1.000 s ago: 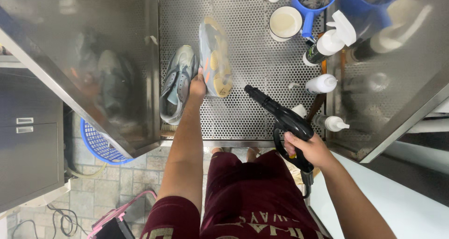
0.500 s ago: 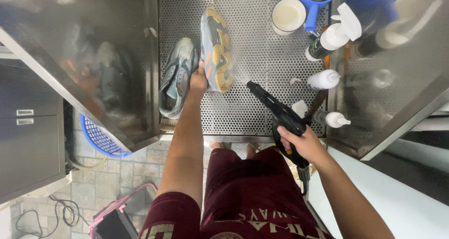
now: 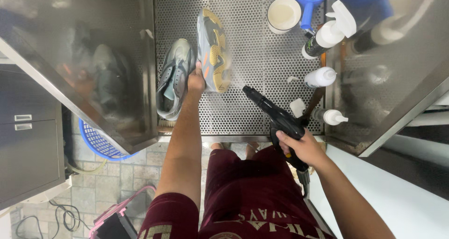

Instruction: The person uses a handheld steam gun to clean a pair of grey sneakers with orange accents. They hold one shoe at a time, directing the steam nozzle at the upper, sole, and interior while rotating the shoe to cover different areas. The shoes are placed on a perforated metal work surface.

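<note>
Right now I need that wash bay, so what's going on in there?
A person's left hand holds a grey and yellow sneaker sole-out over the perforated steel tray. The right hand aims a black spray gun at it. A second grey sneaker lies alongside, and spray bottles stand to the right.

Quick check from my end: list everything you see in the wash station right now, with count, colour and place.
Grey sneaker with yellow sole: one, held on edge, centre.
Grey-blue sneaker: one, lying left of it.
Black spray gun: one, aimed at the held sneaker.
White spray bottles: three, right side.
White cup: one, top.
Perforated metal tray: one, silver, under everything.
Blue basket: one, floor left.
Left hand: on held sneaker.
Right hand: grips gun.
</note>
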